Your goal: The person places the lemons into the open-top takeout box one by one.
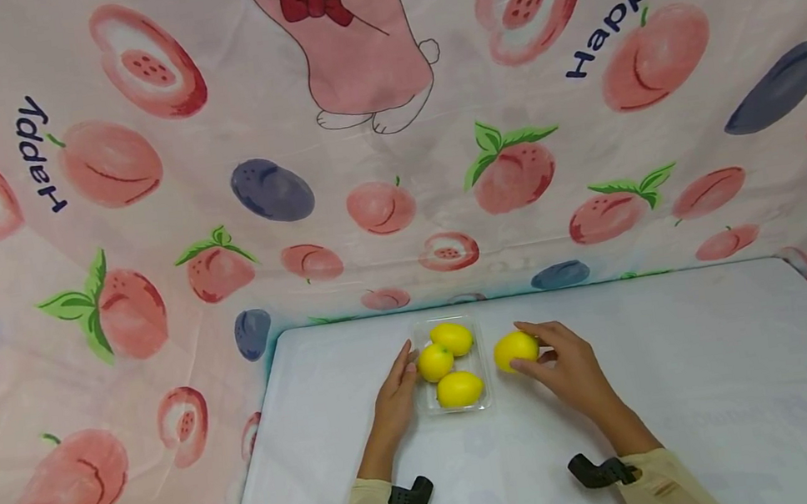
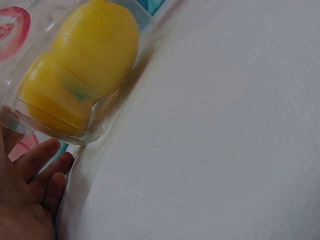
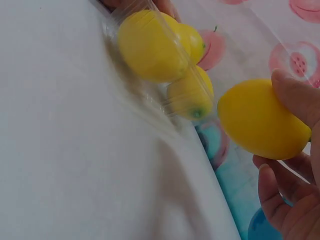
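My right hand (image 1: 574, 365) pinches a yellow lemon (image 1: 514, 351) between thumb and fingers, just right of a clear plastic container (image 1: 484, 372). In the right wrist view the held lemon (image 3: 262, 119) hangs above table level, apart from the container. Three lemons lie in the container: one at the back (image 1: 454, 338), one at the left (image 1: 435, 362) and one at the front (image 1: 460, 390). My left hand (image 1: 393, 396) is at the container's left side, fingertips right at its wall. Its fingers (image 2: 37, 159) look loosely bent in the left wrist view, with nothing in the palm.
A white table (image 1: 692, 385) lies under everything, its back edge against a pink fruit-print cloth (image 1: 376, 154). The cloth also hangs at the left and right. Black wrist devices (image 1: 411, 495) sit at both sleeve cuffs.
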Demonstrator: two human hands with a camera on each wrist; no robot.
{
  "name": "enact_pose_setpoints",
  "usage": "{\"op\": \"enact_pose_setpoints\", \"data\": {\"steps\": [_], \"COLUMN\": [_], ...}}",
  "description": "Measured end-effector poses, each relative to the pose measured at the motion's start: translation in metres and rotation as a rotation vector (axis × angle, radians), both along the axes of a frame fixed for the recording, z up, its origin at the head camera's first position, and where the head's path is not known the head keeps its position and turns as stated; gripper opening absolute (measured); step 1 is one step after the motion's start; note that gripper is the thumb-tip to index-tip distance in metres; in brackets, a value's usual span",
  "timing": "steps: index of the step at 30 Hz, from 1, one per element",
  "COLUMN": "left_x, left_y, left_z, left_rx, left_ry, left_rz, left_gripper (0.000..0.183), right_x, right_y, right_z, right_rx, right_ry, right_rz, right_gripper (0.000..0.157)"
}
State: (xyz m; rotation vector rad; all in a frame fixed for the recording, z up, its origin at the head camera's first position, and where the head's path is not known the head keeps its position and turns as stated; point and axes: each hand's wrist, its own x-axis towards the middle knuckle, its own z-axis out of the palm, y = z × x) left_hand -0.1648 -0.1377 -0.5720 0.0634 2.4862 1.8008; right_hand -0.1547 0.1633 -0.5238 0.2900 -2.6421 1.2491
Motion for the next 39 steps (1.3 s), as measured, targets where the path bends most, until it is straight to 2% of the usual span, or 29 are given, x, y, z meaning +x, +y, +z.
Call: {"op": "enact_pose_setpoints", "data": {"steps": [5,12,19,30,39], "left_x": [0.0,-0.001,0.0,0.0,0.001], "left_y": [0.0,0.0,0.0,0.0,0.0], "left_z": [0.0,-0.002,0.0,0.0,0.001], "left_rx": [-0.001,0.025,0.0,-0.011,0.001], "left_ry": [-0.005,-0.01,-0.012,-0.011,-0.004], "left_rz": [0.007,0.009,0.002,0.002,0.005], "left_gripper": [0.05,0.05,0.05,0.051,0.051], "right_x": [-0.005,-0.009,-0.012,-0.015,-0.017], "right_y": [-0.011,-0.023,-0.036,-0.055,-0.067], "right_z": [0.004,0.007,0.008,0.003,0.0], "right_rx": [-0.013,-0.002,-0.01,-0.01,-0.001], "right_ry": [-0.018,0.033,0.038,0.092,0.073], "right_rz": [-0.006,0.015,0.019,0.033,0.061], "right_gripper": [0.061,0.057,0.058,0.056,0.054]}}
